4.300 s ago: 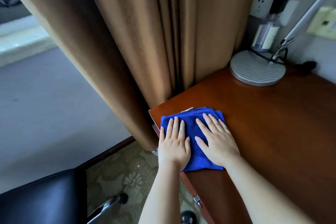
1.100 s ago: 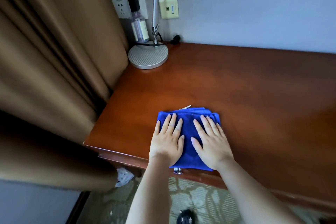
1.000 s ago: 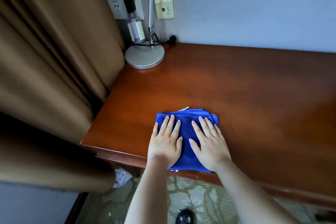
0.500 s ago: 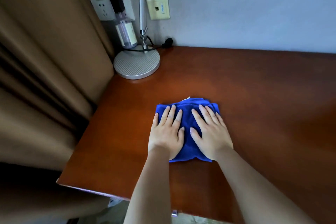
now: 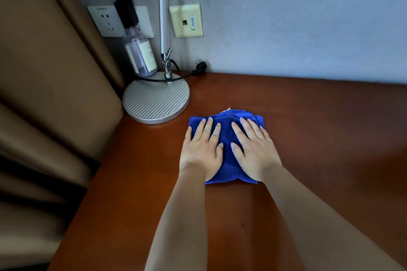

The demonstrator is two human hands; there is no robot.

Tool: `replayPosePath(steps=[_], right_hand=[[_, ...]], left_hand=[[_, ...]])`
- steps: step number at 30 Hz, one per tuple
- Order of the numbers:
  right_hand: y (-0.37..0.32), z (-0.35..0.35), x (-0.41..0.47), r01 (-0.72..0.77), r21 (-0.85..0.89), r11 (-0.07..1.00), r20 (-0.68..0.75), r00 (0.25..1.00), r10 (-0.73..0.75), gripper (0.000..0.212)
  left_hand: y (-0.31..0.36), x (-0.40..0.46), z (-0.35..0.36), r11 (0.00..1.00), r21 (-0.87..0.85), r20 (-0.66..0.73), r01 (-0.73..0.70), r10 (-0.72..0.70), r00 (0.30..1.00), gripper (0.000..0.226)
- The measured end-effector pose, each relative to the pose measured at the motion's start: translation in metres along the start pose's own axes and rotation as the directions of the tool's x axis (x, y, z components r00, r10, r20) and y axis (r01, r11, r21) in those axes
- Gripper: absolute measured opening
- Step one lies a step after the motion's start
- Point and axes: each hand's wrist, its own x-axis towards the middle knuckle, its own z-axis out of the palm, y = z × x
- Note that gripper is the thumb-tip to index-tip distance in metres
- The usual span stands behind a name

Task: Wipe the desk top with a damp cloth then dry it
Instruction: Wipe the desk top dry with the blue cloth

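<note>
One folded blue cloth (image 5: 226,136) lies on the wooden desk (image 5: 319,138), just right of the round lamp base (image 5: 155,100) and a little nearer the person. Both hands lie flat on it side by side, fingers straight and pressing down: the left hand (image 5: 201,149) on the cloth's left half, the right hand (image 5: 255,149) on its right half, thumbs close but not touching.

Right of the lamp base the desk top runs bare and wide to the picture's edge, and bare wood also stretches from the cloth toward the person. Left of the lamp base the desk's edge meets one tan curtain (image 5: 50,86).

Behind the lamp base stand one clear bottle (image 5: 141,55) and the lamp's pole (image 5: 164,11). On the wall above are one power socket (image 5: 105,21) with a black plug (image 5: 126,12) in it, and one yellowish data socket (image 5: 186,21). A second plug (image 5: 199,68) lies loose against the wall, just right of the lamp base.
</note>
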Motion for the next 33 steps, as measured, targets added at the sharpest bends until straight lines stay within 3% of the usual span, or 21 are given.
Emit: replayPosePath(steps=[4, 9, 13, 16, 21, 25, 30, 33], right_hand=[[-0.002, -0.004, -0.008, 0.008, -0.081, 0.997, 0.055, 0.998, -0.003, 0.065], [-0.017, -0.008, -0.05, 0.12, -0.185, 0.975, 0.1, 0.99, -0.103, 0.088], [-0.032, -0.013, -0.082, 0.125, -0.17, 0.977, 0.172, 0.981, -0.095, 0.061], [-0.045, -0.016, -0.107, 0.128, -0.119, 0.985, 0.185, 0.977, -0.105, 0.061], [-0.068, 0.0, -0.159, 0.005, 0.04, 0.999, 0.119, 0.993, -0.009, 0.092], [-0.069, 0.007, -0.153, -0.076, -0.017, 0.997, 0.062, 0.995, 0.077, 0.069], [-0.061, 0.008, -0.114, -0.089, -0.014, 0.996, 0.038, 0.995, 0.09, 0.082], [-0.055, 0.006, -0.084, -0.104, 0.0, 0.995, -0.005, 0.995, 0.104, 0.085]], left_hand=[[0.001, -0.01, -0.001, 1.0, 0.026, 0.019, -0.005, 0.005, 1.0, 0.056], [0.003, -0.046, 0.005, 0.999, 0.038, 0.022, -0.033, 0.033, 0.999, 0.056], [0.009, -0.085, 0.009, 0.999, 0.035, 0.028, -0.026, 0.026, 0.999, 0.056], [0.014, -0.119, 0.014, 1.0, 0.031, 0.032, -0.003, 0.002, 1.0, 0.057], [0.019, -0.163, 0.021, 1.0, -0.007, 0.041, 0.002, -0.001, 0.999, 0.063], [0.014, -0.159, 0.02, 0.998, -0.057, 0.039, -0.007, 0.01, 0.999, 0.087], [0.002, -0.111, 0.012, 0.996, -0.078, 0.013, -0.052, 0.054, 0.998, 0.057], [-0.004, -0.081, 0.011, 0.994, -0.078, 0.001, -0.073, 0.073, 0.997, 0.056]])
